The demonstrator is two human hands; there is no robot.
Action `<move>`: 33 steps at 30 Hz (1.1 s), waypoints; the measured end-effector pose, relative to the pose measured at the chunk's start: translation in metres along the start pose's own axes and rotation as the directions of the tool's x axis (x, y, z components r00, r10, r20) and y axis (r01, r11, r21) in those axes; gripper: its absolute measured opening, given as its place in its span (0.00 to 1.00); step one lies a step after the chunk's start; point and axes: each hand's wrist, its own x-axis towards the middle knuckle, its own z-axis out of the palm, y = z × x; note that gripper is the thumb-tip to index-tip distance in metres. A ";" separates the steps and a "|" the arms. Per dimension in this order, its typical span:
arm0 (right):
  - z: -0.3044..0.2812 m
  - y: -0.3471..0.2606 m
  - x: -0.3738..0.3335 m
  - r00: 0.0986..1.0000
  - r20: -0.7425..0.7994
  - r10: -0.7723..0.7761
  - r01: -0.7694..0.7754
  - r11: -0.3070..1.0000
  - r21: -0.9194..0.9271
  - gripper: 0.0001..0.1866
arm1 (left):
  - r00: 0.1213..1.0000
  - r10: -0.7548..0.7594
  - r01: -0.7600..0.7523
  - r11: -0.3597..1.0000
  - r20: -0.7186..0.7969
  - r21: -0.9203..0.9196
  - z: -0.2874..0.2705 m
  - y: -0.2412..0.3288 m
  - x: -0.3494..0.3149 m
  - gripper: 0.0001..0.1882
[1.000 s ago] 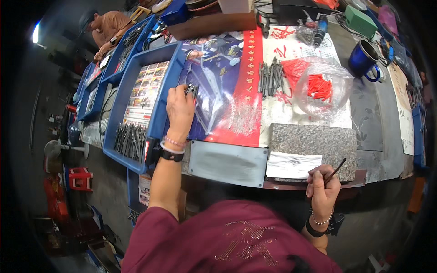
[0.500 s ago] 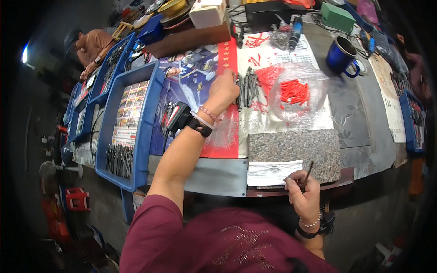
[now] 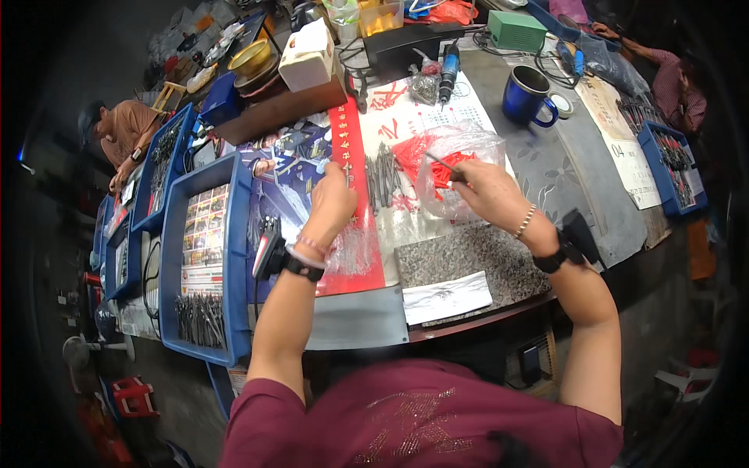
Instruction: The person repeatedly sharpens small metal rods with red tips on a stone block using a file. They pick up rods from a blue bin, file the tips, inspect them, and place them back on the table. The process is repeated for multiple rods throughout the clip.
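My right hand [image 3: 491, 191] is over the clear plastic bag [image 3: 488, 144] of small red pieces [image 3: 460, 159]. A thin dark rod [image 3: 441, 161] sticks out from its closed fingers. My left hand [image 3: 333, 199] is above the red border of the poster, its fingers pinched together; what they hold, if anything, is too small to make out. Between the hands lies a row of dark slim metal tools [image 3: 384, 178] on the white calendar sheet. Closer to me, a folded white paper [image 3: 446, 299] rests on a speckled stone slab [image 3: 476, 261].
A blue tray [image 3: 238, 257] with several dark metal tools stands at the left. A blue mug [image 3: 527, 95], a blue pen-shaped power tool [image 3: 449, 72] and a green box [image 3: 516, 30] are farther back. Two other people sit at the far left and far right.
My right hand has moved from the slab's front edge up to the bag of red pieces, keeping the rod. My left hand has moved away from the row of metal tools. The view has shifted.
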 end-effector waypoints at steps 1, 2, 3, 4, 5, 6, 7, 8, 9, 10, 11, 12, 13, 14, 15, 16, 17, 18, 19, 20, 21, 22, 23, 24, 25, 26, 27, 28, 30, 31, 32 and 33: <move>0.008 0.001 0.005 0.999 -0.011 -0.033 0.032 0.998 -0.048 0.07 | 1.000 0.001 -0.003 0.998 -0.028 -0.069 -0.006 0.000 -0.009 0.22; 0.015 0.003 0.008 0.999 0.004 -0.040 0.040 0.994 -0.100 0.07 | 0.998 0.004 -0.010 0.994 -0.056 -0.109 -0.012 0.001 -0.019 0.23; 0.022 0.004 0.011 0.999 -0.004 -0.051 0.050 0.990 -0.128 0.07 | 0.999 -0.002 -0.012 0.960 -0.050 -0.278 -0.017 0.003 -0.030 0.23; 0.028 0.006 0.014 0.999 0.010 -0.036 0.037 0.986 -0.161 0.07 | 0.999 -0.020 0.000 0.900 -0.041 -0.435 -0.022 0.005 -0.044 0.22; 0.034 0.007 0.016 1.000 0.015 -0.027 0.029 0.980 -0.198 0.07 | 0.999 -0.042 0.019 0.807 -0.025 -0.590 -0.026 0.008 -0.059 0.21; 0.039 0.009 0.019 1.000 0.017 -0.013 0.016 0.978 -0.209 0.07 | 0.999 -0.046 0.027 0.724 -0.009 -0.690 -0.029 0.011 -0.074 0.21; 0.043 0.011 0.021 1.000 0.016 0.003 0.000 0.980 -0.199 0.08 | 0.999 -0.051 0.038 0.618 0.009 -0.785 -0.033 0.015 -0.090 0.20; 0.046 0.012 0.022 1.000 0.014 0.019 -0.016 0.982 -0.189 0.08 | 0.998 -0.051 0.050 0.501 0.028 -0.864 -0.037 0.018 -0.105 0.20; 0.048 0.014 0.023 0.999 0.024 0.045 -0.040 0.983 -0.178 0.08 | 0.995 -0.046 0.099 0.481 0.088 -0.871 -0.042 0.018 -0.119 0.23; 0.049 0.014 0.024 0.997 0.025 0.071 -0.067 0.989 -0.134 0.09 | 0.987 -0.080 0.162 0.435 0.141 -0.886 -0.046 0.019 -0.132 0.23; 0.050 0.015 0.025 0.997 0.023 0.069 -0.065 0.987 -0.150 0.10 | 0.975 -0.105 0.221 0.375 0.196 -0.900 -0.049 0.018 -0.145 0.24; 0.050 0.014 0.025 0.997 0.033 0.072 -0.066 0.985 -0.159 0.11 | 0.974 -0.103 0.224 0.326 0.201 -0.919 -0.051 0.018 -0.156 0.24; 0.049 0.013 0.025 0.996 0.045 0.076 -0.067 0.984 -0.166 0.12 | 0.969 -0.114 0.241 0.268 0.218 -0.933 -0.052 0.017 -0.168 0.24; 0.047 0.011 0.025 0.992 0.050 0.112 -0.103 0.981 -0.167 0.13 | 0.966 -0.110 0.253 0.214 0.234 -0.943 -0.054 0.015 -0.178 0.24; 0.046 0.009 0.025 0.993 0.045 0.111 -0.103 0.983 -0.153 0.13 | 0.968 -0.115 0.245 0.275 0.221 -0.930 -0.056 0.012 -0.188 0.23; 0.043 0.006 0.025 0.988 0.060 0.140 -0.130 0.981 -0.146 0.14 | 0.969 -0.109 0.244 0.278 0.222 -0.929 -0.058 0.010 -0.196 0.23; 0.040 0.002 0.025 0.982 0.074 0.172 -0.161 0.977 -0.141 0.14 | 0.965 -0.113 0.259 0.278 0.236 -0.925 -0.060 0.007 -0.203 0.23; 0.036 0.000 0.024 0.980 0.071 0.185 -0.174 0.976 -0.133 0.15 | 0.964 -0.120 0.262 0.254 0.239 -0.931 -0.062 0.005 -0.208 0.23; 0.032 -0.004 0.023 0.979 0.041 0.199 -0.193 0.975 -0.110 0.18 | 0.962 -0.124 0.268 0.228 0.245 -0.936 -0.064 0.003 -0.213 0.23; 0.028 -0.006 0.022 0.986 0.020 0.164 -0.159 0.976 -0.149 0.18 | 0.961 -0.122 0.268 0.189 0.249 -0.945 -0.066 0.002 -0.216 0.24; 0.024 -0.007 0.019 0.990 -0.004 0.141 -0.139 0.975 -0.173 0.19 | 0.958 -0.133 0.275 0.184 0.254 -0.944 -0.068 0.002 -0.218 0.24; 0.020 -0.009 0.017 0.992 -0.010 0.125 -0.125 0.977 -0.174 0.20 | 0.957 -0.141 0.274 0.166 0.252 -0.947 -0.070 0.002 -0.220 0.24; 0.016 -0.009 0.014 0.992 0.008 0.128 -0.123 0.972 -0.201 0.19 | 0.960 -0.135 0.262 0.140 0.244 -0.955 -0.072 0.002 -0.220 0.24; 0.013 -0.009 0.010 0.989 0.020 0.144 -0.135 0.962 -0.239 0.18 | 0.952 -0.153 0.280 0.099 0.264 -0.955 -0.074 0.003 -0.220 0.25; 0.009 -0.010 0.007 0.992 0.010 0.126 -0.120 0.960 -0.254 0.18 | 0.957 -0.116 0.276 0.080 0.266 -0.958 -0.076 0.003 -0.219 0.25; 0.004 -0.009 0.002 0.999 -0.034 0.031 -0.039 0.958 -0.284 0.13 | 0.958 -0.084 0.278 0.051 0.273 -0.959 -0.077 0.004 -0.218 0.25; -0.001 -0.010 -0.003 0.996 -0.050 0.077 -0.088 0.961 -0.263 0.11 | 0.958 -0.062 0.283 0.021 0.282 -0.959 -0.077 0.006 -0.218 0.25; -0.006 -0.011 -0.008 0.988 -0.064 0.138 -0.150 0.960 -0.236 0.09 | 0.959 -0.043 0.282 -0.001 0.282 -0.959 -0.075 0.008 -0.217 0.24; -0.018 -0.016 -0.019 0.975 -0.063 0.214 -0.221 0.965 -0.141 0.06 | 0.945 0.001 0.328 -0.012 0.328 -0.944 -0.070 0.014 -0.213 0.22; -0.026 -0.020 -0.027 0.971 -0.152 0.187 -0.181 0.982 0.051 0.09 | 0.938 0.014 0.347 -0.032 0.347 -0.937 -0.068 0.018 -0.211 0.21; -0.034 -0.025 -0.035 0.970 -0.191 0.151 -0.111 0.972 0.205 0.09 | 0.935 0.055 0.352 -0.013 0.351 -0.936 -0.063 0.022 -0.207 0.19; -0.040 -0.030 -0.042 0.961 -0.157 0.227 -0.161 0.923 0.350 0.10 | 0.920 0.055 0.388 0.004 0.387 -0.922 -0.059 0.027 -0.203 0.17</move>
